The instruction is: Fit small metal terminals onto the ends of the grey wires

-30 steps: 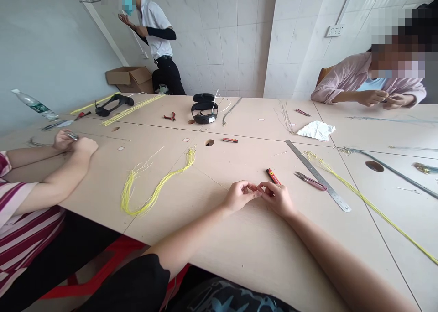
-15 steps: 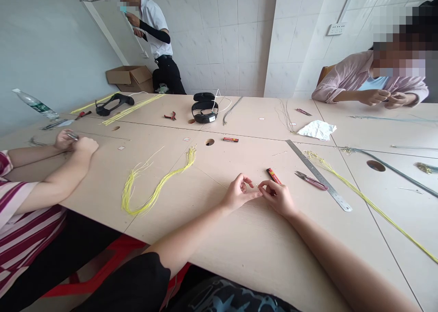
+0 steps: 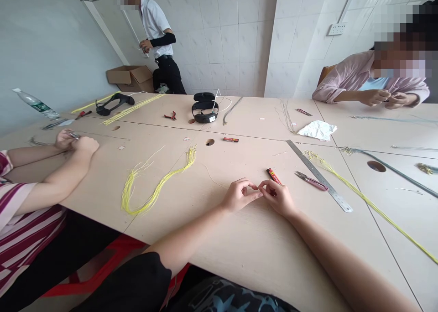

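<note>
My left hand (image 3: pixel 239 195) and my right hand (image 3: pixel 277 198) meet above the pale wooden table (image 3: pixel 239 243), their fingertips pinched together. A thin pale wire (image 3: pixel 214 179) trails up-left from my left hand; between the fingertips it is too fine to follow. Just beyond my right hand lies a small red packet (image 3: pixel 273 176). Pink-handled snips (image 3: pixel 311 182) rest against a steel ruler (image 3: pixel 337 195) further right. A bundle of yellow wires (image 3: pixel 160 184) lies to the left of my hands.
A co-worker in a striped shirt works at the left (image 3: pixel 77 141), and another in pink at the right (image 3: pixel 386 97). Pliers (image 3: pixel 170 116), a black headset (image 3: pixel 204 111), crumpled white paper (image 3: pixel 316 130) and more wire bundles (image 3: pixel 369 207) lie on the table.
My left fingers, spread half a second ago, have closed toward my right hand. A thin wire now shows to the left of my left hand. The standing person's hand has dropped.
</note>
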The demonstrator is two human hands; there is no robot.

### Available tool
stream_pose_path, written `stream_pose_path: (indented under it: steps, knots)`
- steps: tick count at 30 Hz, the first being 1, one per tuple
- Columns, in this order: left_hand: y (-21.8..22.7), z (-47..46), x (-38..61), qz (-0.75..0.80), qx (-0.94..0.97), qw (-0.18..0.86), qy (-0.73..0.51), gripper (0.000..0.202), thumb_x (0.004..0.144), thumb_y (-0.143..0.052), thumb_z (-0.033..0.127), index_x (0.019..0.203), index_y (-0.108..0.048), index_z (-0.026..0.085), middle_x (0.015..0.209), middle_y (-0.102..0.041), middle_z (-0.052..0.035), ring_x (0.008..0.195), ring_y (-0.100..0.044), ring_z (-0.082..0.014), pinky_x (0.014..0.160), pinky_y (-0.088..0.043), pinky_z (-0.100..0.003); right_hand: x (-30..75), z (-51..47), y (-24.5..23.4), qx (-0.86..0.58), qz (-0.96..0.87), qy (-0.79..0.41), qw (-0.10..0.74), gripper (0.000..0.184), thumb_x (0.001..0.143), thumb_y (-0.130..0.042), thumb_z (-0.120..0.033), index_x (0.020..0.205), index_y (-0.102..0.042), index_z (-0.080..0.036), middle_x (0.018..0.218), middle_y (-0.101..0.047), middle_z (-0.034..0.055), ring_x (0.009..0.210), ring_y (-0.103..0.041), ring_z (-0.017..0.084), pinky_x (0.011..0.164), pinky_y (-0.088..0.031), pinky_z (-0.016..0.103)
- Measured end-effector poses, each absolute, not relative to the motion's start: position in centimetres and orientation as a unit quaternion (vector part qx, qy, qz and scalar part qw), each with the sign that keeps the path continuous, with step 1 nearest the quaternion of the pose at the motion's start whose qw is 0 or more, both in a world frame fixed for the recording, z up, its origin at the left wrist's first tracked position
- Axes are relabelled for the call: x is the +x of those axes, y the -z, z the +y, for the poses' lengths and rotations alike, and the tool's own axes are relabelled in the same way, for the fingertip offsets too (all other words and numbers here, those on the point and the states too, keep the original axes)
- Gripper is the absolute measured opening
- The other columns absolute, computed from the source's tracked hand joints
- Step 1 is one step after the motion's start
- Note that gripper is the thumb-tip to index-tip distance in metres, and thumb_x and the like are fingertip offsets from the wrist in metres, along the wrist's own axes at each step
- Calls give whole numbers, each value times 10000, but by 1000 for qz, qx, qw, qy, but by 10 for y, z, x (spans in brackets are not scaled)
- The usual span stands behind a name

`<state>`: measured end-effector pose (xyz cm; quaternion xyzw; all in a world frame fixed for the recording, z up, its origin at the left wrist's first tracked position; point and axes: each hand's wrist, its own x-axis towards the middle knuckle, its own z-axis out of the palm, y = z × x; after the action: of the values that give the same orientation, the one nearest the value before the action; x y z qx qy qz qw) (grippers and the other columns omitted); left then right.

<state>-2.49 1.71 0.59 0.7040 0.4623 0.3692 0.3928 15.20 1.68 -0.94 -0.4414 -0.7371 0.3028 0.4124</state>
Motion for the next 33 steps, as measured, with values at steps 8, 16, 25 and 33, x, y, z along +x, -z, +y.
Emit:
stream_pose_path:
  steps: [8,16,25,33]
  knots:
    - [-9,19,-27,474,674,438,-360,403,761,-628,539,793,-689,142,792,-665,-45,586,-438,-93,555,-369,-249,152,16,9,-439,-749,-295,398,201,872,-486,-360,830,-595,-197,511,-357,-68,464,-327,79,453,-298,227]
    - [-3,20,-29,486,662,449,-353,328,755,-625,473,730,-645,146,573,-474,27,544,-363,-89,524,-295,-241,151,16,11,-441,-749,-289,401,199,883,-485,-363,823,-589,-203,515,-341,-69,468,-311,82,456,-301,229]
    - [-3,21,-30,484,650,470,-350,391,746,-624,539,731,-649,149,604,-474,17,571,-373,-99,525,-287,-238,152,15,8,-437,-758,-291,388,205,888,-469,-356,837,-591,-200,515,-353,-65,471,-322,84,462,-299,229]
    - [-8,20,-28,495,642,465,-356,387,751,-607,523,642,-591,152,571,-414,36,549,-338,-89,513,-263,-238,151,15,9,-433,-761,-286,389,214,899,-472,-368,824,-583,-202,522,-359,-63,476,-325,84,468,-290,224]
